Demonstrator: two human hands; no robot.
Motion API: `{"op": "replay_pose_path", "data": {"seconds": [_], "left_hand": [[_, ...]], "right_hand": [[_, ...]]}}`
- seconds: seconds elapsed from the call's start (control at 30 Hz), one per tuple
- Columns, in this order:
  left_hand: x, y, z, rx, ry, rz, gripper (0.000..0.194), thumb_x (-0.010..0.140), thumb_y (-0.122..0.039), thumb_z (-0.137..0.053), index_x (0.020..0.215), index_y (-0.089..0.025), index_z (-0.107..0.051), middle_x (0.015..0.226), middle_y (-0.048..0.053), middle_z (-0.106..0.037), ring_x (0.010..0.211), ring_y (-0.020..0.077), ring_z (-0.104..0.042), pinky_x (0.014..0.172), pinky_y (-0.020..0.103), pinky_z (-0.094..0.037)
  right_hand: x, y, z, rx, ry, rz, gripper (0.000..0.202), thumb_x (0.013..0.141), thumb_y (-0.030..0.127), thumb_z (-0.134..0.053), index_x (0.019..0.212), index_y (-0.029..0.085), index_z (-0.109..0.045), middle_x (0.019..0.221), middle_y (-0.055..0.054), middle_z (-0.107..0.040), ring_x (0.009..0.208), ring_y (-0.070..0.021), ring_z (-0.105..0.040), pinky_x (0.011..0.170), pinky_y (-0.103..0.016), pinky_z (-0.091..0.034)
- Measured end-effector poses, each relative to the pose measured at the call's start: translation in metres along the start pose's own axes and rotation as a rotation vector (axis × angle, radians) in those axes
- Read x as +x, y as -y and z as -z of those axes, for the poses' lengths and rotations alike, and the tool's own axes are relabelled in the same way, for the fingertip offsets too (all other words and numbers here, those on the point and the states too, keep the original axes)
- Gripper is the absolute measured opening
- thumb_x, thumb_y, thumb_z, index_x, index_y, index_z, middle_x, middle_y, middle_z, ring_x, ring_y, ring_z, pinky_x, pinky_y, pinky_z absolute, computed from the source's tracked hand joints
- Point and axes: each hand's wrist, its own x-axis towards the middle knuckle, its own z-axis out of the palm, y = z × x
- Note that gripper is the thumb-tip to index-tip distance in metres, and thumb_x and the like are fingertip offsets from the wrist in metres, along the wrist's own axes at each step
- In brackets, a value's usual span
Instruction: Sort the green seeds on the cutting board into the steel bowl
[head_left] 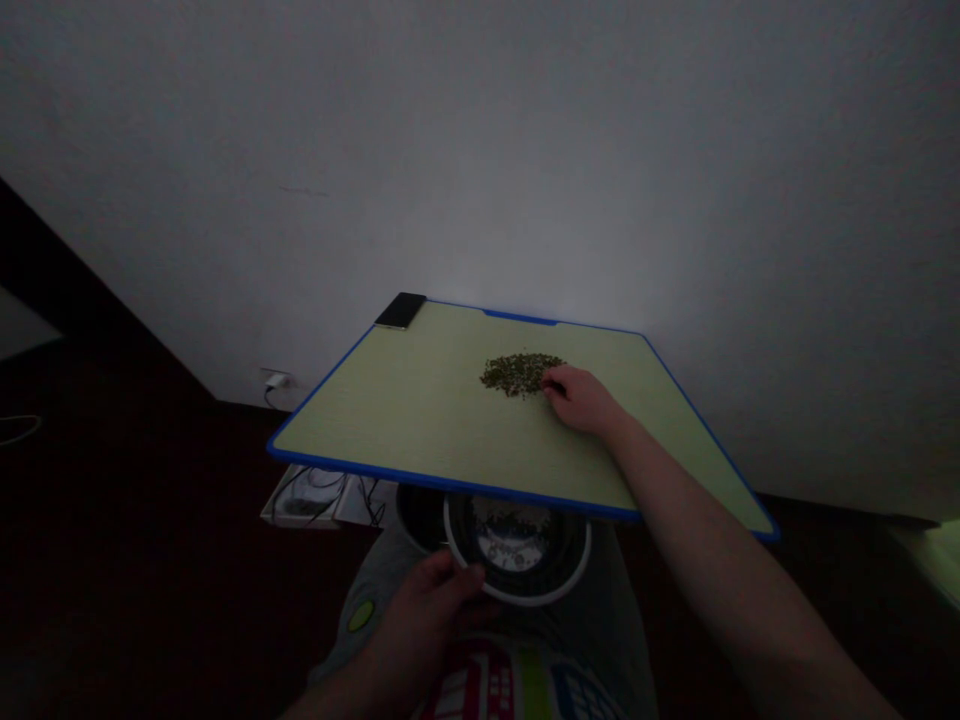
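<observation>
A loose pile of small dark green-brown bits (516,373) lies on the pale table (420,400) with a blue rim. At the pile's right edge rests my right hand (581,398), its fingers curled together; what they hold, if anything, is too small to make out. Below the table's near edge, my left hand (435,605) grips the rim of a metal bowl (551,590) over my lap. Some dark bits show inside this bowl. Another dark bowl (421,515) sits behind it to the left, partly hidden.
A black phone or tablet (401,310) lies on the table's far left corner. The table stands against a pale wall. Under its left side is a box (306,495) with cables. A plug (276,381) sits in a wall socket at the left.
</observation>
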Motion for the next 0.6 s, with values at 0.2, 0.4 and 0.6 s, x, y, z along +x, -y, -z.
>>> {"op": "replay_pose_path", "data": {"seconds": [0.2,0.4,0.6], "left_hand": [[-0.0005,0.0006,-0.0003,-0.018,0.001,0.011,0.027,0.07,-0.032,-0.077,0.092,-0.017,-0.071,0.094,0.01,-0.08,0.081,0.0248,-0.075,0.074,0.035,-0.056],[-0.0024,-0.0018,-0.0023,-0.019,0.013,-0.024,0.022,0.071,-0.029,-0.077,0.088,-0.016,-0.071,0.095,0.011,-0.08,0.083,0.0251,-0.075,0.078,0.036,-0.056],[-0.0009,0.0012,0.0009,-0.005,0.04,-0.011,0.02,0.076,-0.028,-0.072,0.093,-0.017,-0.072,0.095,0.009,-0.081,0.087,0.0252,-0.075,0.079,0.035,-0.056]], "right_hand": [[-0.0014,0.0025,0.0015,-0.019,0.006,0.008,0.019,0.083,0.015,-0.049,0.088,0.015,-0.067,0.087,-0.009,-0.067,0.081,-0.0191,-0.057,0.074,-0.028,-0.041],[0.0004,0.0055,0.0006,-0.024,0.007,-0.017,0.018,0.085,0.016,-0.049,0.09,0.016,-0.067,0.09,-0.009,-0.068,0.083,-0.0194,-0.058,0.075,-0.029,-0.042],[0.0006,0.0045,-0.0013,-0.041,-0.021,-0.036,0.018,0.085,0.016,-0.049,0.089,0.016,-0.066,0.09,-0.009,-0.068,0.082,-0.0195,-0.058,0.075,-0.029,-0.041]]}}
